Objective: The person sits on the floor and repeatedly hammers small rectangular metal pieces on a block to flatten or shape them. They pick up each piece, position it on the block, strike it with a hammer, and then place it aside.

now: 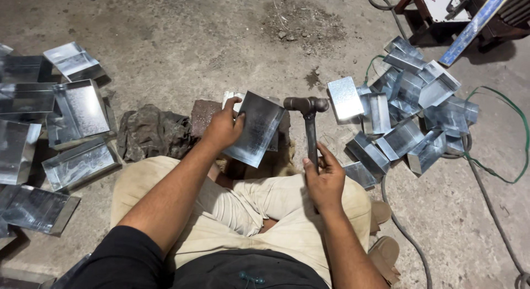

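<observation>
My left hand (222, 127) grips the left edge of a folded galvanised sheet-metal piece (255, 129), held tilted over a brick-like block (203, 114) in front of my crossed legs. My right hand (324, 177) is closed around the handle of a hammer (307, 108). The hammer's dark head sits raised just right of the metal piece's upper corner, close to it; I cannot tell whether they touch.
A heap of folded metal pieces (409, 106) lies to the right, with green and grey cables (499, 173) around it. Larger metal trays (77, 113) are spread on the left. A crumpled rag (153, 131) lies beside the block. A dark wooden frame (458, 12) stands top right.
</observation>
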